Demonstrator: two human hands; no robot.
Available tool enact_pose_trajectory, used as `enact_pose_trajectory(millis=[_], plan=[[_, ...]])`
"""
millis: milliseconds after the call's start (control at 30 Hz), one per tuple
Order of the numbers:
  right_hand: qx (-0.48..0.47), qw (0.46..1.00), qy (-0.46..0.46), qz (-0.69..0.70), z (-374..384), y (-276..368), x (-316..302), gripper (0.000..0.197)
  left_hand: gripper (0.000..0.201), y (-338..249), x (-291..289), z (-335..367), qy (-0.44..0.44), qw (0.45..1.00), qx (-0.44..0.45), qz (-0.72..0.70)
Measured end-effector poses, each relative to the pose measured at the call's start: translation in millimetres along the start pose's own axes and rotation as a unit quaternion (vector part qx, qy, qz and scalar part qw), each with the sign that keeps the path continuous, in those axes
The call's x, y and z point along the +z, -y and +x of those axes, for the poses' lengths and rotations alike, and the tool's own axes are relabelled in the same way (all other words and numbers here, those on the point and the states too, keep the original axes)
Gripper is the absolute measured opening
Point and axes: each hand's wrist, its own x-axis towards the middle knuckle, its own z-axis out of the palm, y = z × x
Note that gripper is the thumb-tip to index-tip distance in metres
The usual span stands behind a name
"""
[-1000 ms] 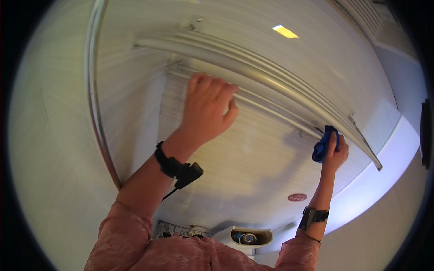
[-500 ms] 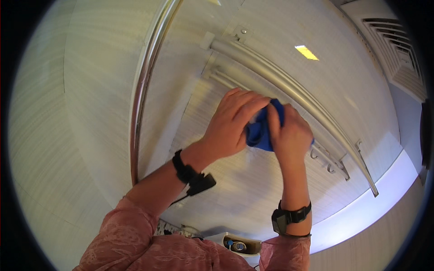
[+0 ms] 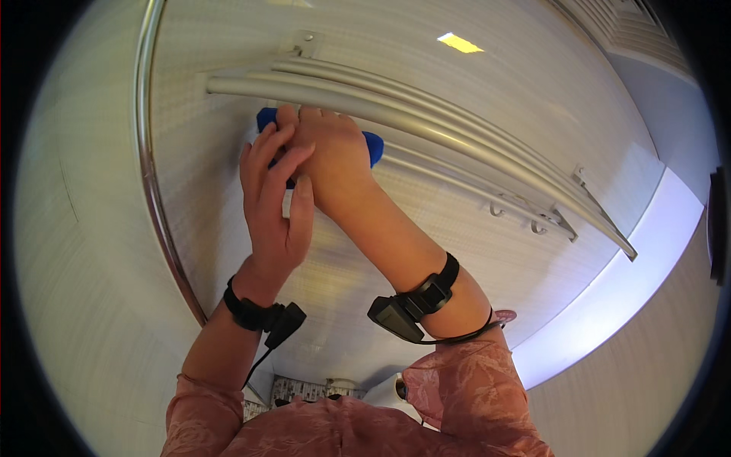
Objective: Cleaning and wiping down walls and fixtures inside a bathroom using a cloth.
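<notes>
A blue cloth [image 3: 373, 148] lies under my right hand [image 3: 329, 145], which is closed over it at the left end of the metal towel rack's lower bar [image 3: 434, 169]. Parts of the cloth stick out on both sides of that hand; the rest is hidden beneath the palm. Close against it on the left, my left hand [image 3: 278, 194] has its fingers apart and slightly bent. Those fingertips overlap the edge of the right hand and the cloth. Whether they touch the cloth is not clear. Black straps with small boxes circle both forearms.
The rack's thicker upper bars [image 3: 426, 126] run just above my hands, with hooks [image 3: 496, 209] toward the right. A vertical metal pole [image 3: 145, 152] stands at left. Light wall panels [image 3: 350, 305] surround the rack. An air vent [image 3: 624, 27] is at upper right.
Both hands have moved left along the rack with the cloth. The right hand has come from holding the bunched cloth to lying over it; the left hand's fingers have spread beside it.
</notes>
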Motion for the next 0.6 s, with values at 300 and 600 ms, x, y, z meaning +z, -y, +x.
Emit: enact_pose_trajectory(millis=[300, 600], plan=[[0.059, 0.998, -0.013, -0.025, -68.2, -60.0, -63.4, 0.036, 0.020, 8.6, 36.6, 40.1, 0.055, 0.993, 0.047, 0.095], [0.216, 0.974, 0.004, -0.065, -182.9, -162.3, -150.3, 0.038, 0.018, 19.5, 49.6, 40.5, 0.022, 0.982, 0.089, 0.163]])
